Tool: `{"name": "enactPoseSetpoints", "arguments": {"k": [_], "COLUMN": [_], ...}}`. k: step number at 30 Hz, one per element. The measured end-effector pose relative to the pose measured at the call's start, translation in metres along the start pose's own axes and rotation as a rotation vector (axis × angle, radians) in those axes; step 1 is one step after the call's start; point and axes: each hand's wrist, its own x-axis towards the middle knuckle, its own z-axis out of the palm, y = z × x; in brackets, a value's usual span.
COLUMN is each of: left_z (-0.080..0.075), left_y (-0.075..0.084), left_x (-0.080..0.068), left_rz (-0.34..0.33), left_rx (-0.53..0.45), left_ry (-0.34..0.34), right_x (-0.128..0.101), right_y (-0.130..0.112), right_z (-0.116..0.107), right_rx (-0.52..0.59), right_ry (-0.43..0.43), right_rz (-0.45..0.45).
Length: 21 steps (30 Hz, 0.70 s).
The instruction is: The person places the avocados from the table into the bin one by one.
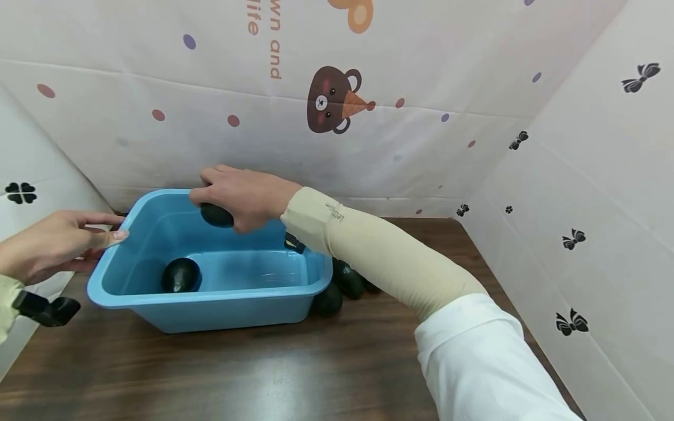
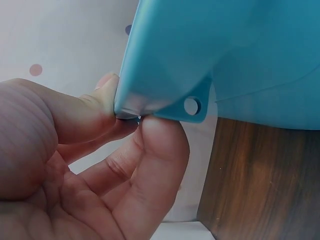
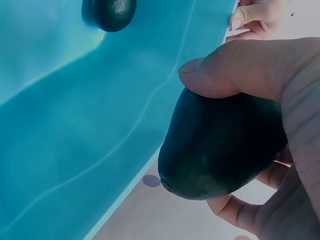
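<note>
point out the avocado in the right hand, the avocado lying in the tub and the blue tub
held avocado (image 3: 222,145), right wrist view, middle of its dark skin
avocado in tub (image 1: 181,275), head view, its top
blue tub (image 1: 210,301), head view, near rim

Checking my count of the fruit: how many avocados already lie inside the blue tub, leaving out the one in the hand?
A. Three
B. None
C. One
C. A single avocado lies on the floor of the blue tub; the right hand holds another avocado above it, and others lie outside on the table.
</note>
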Motion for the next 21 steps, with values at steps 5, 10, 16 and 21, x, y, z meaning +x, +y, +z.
{"name": "enactPoseSetpoints", "arguments": {"k": [5,10,16,21], "left_z": [0.0,-0.001,-0.001,-0.002], "left_y": [0.001,0.002,0.001,0.001], "left_x": [0.0,0.0,0.0,0.0], "left_rz": [-0.005,-0.019,-0.022,-0.021], "left_rx": [-0.006,-0.032,-0.03,-0.022], "left_ry": [-0.006,-0.016,-0.013,-0.021], "right_x": [0.007,0.013,0.02,0.027], "right_y": [0.0,-0.001,-0.003,-0.004], "right_z": [-0.002,-0.002,-0.003,-0.004], "right_rx": [0.017,0.016,0.021,0.021], "right_ry": [-0.007,-0.009,-0.007,-0.018], "right_rz": [0.012,0.014,0.014,0.019]}}
